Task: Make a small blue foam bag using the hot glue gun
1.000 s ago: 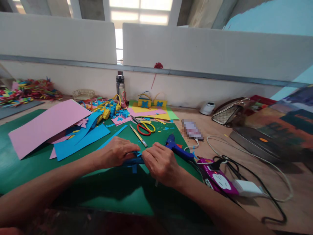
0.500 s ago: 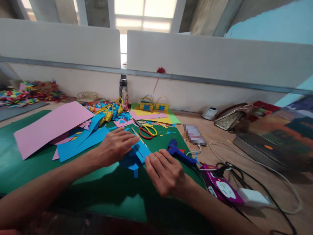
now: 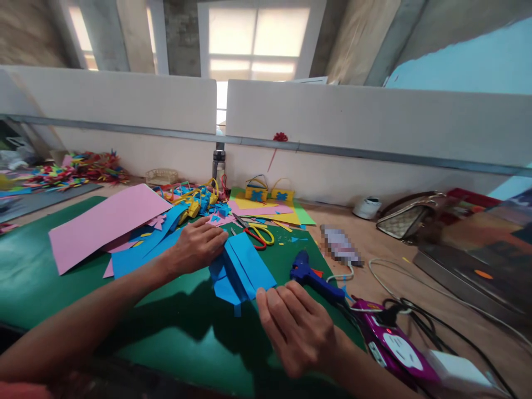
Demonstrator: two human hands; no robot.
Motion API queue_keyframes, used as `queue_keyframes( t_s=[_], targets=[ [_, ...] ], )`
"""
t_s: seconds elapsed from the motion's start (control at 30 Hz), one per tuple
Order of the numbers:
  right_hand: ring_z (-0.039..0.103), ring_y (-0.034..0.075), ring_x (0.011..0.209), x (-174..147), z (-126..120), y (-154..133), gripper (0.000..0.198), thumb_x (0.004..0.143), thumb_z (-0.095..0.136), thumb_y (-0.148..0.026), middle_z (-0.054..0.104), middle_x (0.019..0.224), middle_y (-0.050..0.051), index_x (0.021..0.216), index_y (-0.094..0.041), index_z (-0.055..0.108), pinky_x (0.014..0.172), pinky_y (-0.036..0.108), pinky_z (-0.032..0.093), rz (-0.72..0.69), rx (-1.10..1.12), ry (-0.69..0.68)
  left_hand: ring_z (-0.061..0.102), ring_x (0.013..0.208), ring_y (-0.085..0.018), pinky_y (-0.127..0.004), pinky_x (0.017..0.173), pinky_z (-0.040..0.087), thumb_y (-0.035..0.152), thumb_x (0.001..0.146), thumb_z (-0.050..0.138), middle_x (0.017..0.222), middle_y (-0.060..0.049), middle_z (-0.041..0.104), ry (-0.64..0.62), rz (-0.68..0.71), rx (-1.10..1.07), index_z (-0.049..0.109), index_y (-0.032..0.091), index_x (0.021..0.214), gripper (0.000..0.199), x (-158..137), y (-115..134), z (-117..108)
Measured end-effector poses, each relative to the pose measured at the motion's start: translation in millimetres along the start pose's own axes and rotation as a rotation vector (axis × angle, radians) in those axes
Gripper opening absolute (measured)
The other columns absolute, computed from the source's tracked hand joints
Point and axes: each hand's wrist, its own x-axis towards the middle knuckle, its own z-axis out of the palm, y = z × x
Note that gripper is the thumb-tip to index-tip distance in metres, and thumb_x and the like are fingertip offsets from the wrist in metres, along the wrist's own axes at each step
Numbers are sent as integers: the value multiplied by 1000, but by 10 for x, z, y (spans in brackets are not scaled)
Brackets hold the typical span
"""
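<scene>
A folded piece of blue paper (image 3: 245,260) is held up over the green cutting mat (image 3: 178,332), its creases and a small tab at the bottom showing. My left hand (image 3: 199,244) grips its left upper edge, fingers closed. At the lower right corner, my right hand (image 3: 297,327) pinches the paper between thumb and fingers. Just behind the paper lie scissors (image 3: 261,235) with red and yellow handles. A blue glue gun (image 3: 311,277) rests to the right, above my right hand.
Pink sheets (image 3: 108,221) and blue sheets lie at left. Small yellow paper bags (image 3: 282,194) stand against the wall. A purple power strip (image 3: 390,338) with cables, a phone (image 3: 341,245) and a handbag (image 3: 403,219) occupy the right. A bottle (image 3: 219,166) stands at the back.
The blue paper is tilted up and shows more of its folded face. My right hand has moved slightly down and right with its corner. The camera view has shifted upward.
</scene>
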Motion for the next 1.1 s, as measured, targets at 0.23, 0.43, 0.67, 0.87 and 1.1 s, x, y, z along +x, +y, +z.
queue_keyframes(
  t_s=[0.23,0.43,0.67,0.87,1.1],
  targets=[
    [61,18,65,6,-64,-14,28,84,39,-6,68,72,9,84,-11,66,63,33,48,-31,38,-9,63,74,-18,-31,68,50,17,82,54,84,-8,69,104,124,65,54,14,97,15,31,-16,-131],
    [61,18,65,-8,-50,-9,24,83,42,-7,68,70,9,83,-9,66,64,33,48,-33,27,2,58,68,-15,-27,59,46,13,87,44,80,-6,66,28,189,25,53,13,95,11,48,-14,-170],
    [59,17,59,2,7,-5,18,82,47,-8,66,66,8,81,-7,66,59,32,46,-28,17,31,57,78,-16,-28,64,46,18,89,46,94,-7,66,-246,201,-100,55,15,87,10,66,-34,-176],
    [58,18,57,22,81,-18,18,81,47,-8,64,62,8,81,-5,65,58,33,45,33,75,-1,57,86,-17,-29,71,47,25,91,43,101,-6,66,-291,180,-242,58,18,93,18,203,167,-340],
    [56,18,60,8,112,-9,18,81,45,-6,63,64,9,84,-6,62,60,33,44,130,132,15,58,89,-19,-24,58,48,16,87,45,91,-5,69,-130,12,-384,61,18,92,17,183,432,-290]
  ],
)
